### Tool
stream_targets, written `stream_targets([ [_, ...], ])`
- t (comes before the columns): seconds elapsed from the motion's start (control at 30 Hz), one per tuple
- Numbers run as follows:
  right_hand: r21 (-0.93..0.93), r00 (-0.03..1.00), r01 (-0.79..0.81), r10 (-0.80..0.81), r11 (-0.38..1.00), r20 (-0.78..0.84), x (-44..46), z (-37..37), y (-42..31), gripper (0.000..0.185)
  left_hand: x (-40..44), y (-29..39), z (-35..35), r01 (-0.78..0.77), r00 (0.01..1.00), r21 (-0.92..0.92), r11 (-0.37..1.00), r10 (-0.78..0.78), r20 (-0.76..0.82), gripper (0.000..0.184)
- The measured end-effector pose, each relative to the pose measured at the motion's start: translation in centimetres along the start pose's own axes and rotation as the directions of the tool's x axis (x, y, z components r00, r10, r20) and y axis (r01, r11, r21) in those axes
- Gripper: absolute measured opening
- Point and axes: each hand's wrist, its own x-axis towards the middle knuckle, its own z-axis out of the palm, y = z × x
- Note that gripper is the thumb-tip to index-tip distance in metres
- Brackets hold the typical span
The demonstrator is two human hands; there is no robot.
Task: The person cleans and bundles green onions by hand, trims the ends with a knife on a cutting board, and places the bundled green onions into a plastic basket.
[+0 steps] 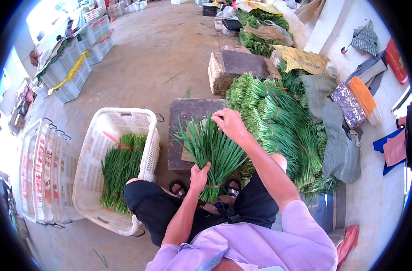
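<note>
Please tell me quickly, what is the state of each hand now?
Left hand: holding the bundle of green leaves.
Right hand: closed in a pinch by the leaf tips; whether it holds a leaf cannot be told.

Produce-packing shed: stacked white slatted plastic crates (47, 176), left; heaped, banded green leafy bundles (278, 119), right; broad brown floor (138, 58), upper centre.

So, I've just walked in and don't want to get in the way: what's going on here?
The person in the lilac shirt has a bunch of long green leaves in the grip of the left hand. The right hand is up at the leaf tips, fingers curled; whether it holds a leaf is unclear. Banded bundles lie in a white crate to the left, with more greens heaped on the right.
</note>
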Motion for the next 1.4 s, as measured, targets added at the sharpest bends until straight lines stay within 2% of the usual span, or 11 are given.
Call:
stream_targets([
  [0.13,-0.222,0.991,0.132,-0.135,0.966,-0.001,0.7,0.0,1.2,0.022,-0.1,0.0,0.1,-0.013,1.0,0.002,1.0,0.013,0.012,0.021],
  [0.23,0.021,0.979,-0.169,0.166,0.985,0.118,0.5,-0.9,-0.4,0.021,-0.1,0.1,0.2,-0.017,1.0,-0.012,1.0,0.017,0.004,0.021],
  [0.3,0.639,0.949,-0.244,0.314,0.73,0.004,0.7,-1.8,-0.3,0.016,-0.2,0.4,0.1,-0.007,1.0,0.009,1.0,0.007,-0.001,0.021],
  [0.4,0.882,0.991,-0.134,0.042,0.452,0.128,-1.5,-3.8,0.8,0.012,0.2,0.4,-0.6,0.008,0.998,0.021,1.0,-0.007,-0.062,0.022],
  [0.53,0.329,0.595,-0.486,0.031,0.81,0.803,-7.3,-4.8,1.5,0.021,1.5,1.0,-1.5,-0.026,0.98,-0.258,0.966,-0.027,-0.198,0.02],
  [0.6,0.18,0.624,-0.446,0.16,0.877,0.765,-9.5,-2.8,5.6,0.024,1.7,1.9,-1.8,-0.031,0.975,-0.315,0.949,-0.041,-0.22,0.017],
  [0.63,-0.102,0.835,0.096,-0.024,0.99,0.549,-10.3,-1.7,8.5,0.017,1.8,2.2,-1.7,-0.055,0.971,-0.34,0.939,-0.029,-0.236,0.018],
  [0.73,0.262,0.913,-0.351,0.266,0.899,0.309,-10.5,1.7,6.0,0.017,2.1,1.3,-1.9,-0.085,0.964,-0.359,0.929,-0.013,-0.264,0.02],
  [0.9,0.379,0.995,0.04,-0.071,0.924,0.068,-9.2,6.7,2.2,0.009,1.7,1.4,-1.4,-0.054,0.945,-0.263,0.963,-0.036,-0.325,0.024],
  [1.0,0.157,0.967,0.254,-0.249,0.954,-0.047,-7.5,8.3,3.2,0.023,1.4,1.4,-1.6,-0.083,0.943,-0.265,0.961,-0.01,-0.332,0.025],
  [1.4,-0.186,0.881,0.453,-0.47,0.872,-0.055,-7.0,7.1,3.1,0.012,1.3,1.5,-1.1,-0.112,0.949,-0.26,0.959,0.025,-0.316,0.024],
])
